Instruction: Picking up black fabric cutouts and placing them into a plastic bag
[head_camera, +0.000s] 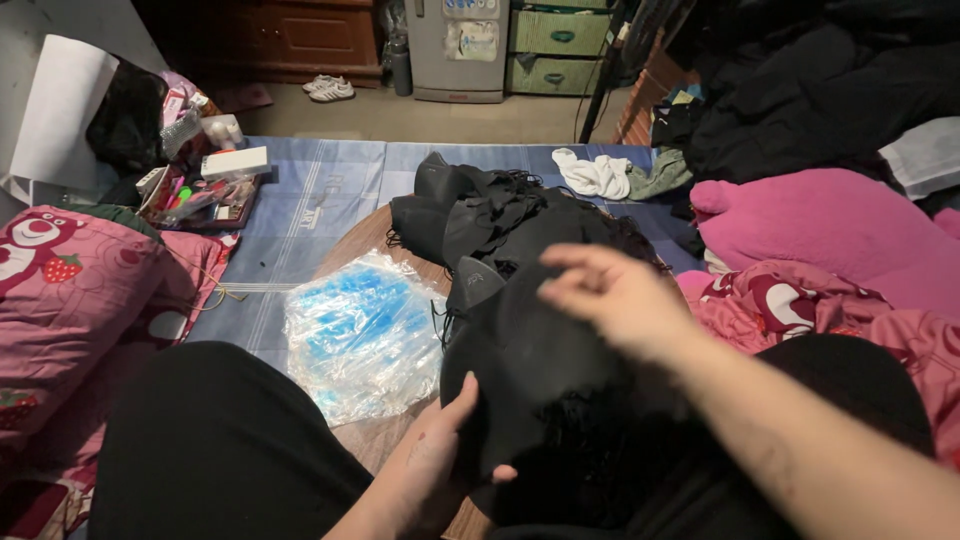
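A heap of black fabric pieces (520, 300) with frayed threads lies on a round wooden board (362, 238) in front of me. My left hand (440, 460) grips the near edge of one black piece, thumb on top. My right hand (610, 295) hovers just above the same heap, blurred, fingers loosely curled and holding nothing that I can see. More black pieces are stacked at the far end of the board (450, 205).
A clear plastic bag with blue contents (360, 335) lies left of the heap. Pink pillows (70, 290) and a pink blanket (810, 230) flank me. A cluttered tray (200, 195), white cloth (595, 175) and dark clothes (800, 90) lie beyond on the blue mat (300, 200).
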